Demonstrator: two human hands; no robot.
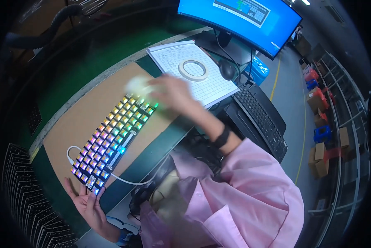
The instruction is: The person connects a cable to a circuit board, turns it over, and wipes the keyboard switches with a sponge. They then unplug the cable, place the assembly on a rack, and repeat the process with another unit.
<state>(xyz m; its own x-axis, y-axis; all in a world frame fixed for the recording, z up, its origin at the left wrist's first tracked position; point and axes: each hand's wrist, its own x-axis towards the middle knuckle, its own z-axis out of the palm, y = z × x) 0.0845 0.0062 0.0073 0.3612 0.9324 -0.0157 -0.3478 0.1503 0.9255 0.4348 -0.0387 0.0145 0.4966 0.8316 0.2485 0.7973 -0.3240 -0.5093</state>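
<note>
Head view, and the left hand (87,208) has the near end of the lit keyboard (111,138) between thumb and fingers, other fingers splayed out to the side! That keyboard runs away from this hand, rows glowing pink, yellow, green and blue, right up to just below the right hand (171,91). And the right hand is a blur over the far end, a pale thing (138,86) at its fingers; what it is, and how tightly they close, I cannot tell. Beneath the keyboard, a brown sheet (73,109) spreads between both hands. A white cable (131,182) curves off to the right of the left hand. Just beyond the right hand, a tape roll (181,71) sits on gridded paper (219,89); further right of that hand, a dark mouse (226,69) and a black keyboard (262,118)!
</note>
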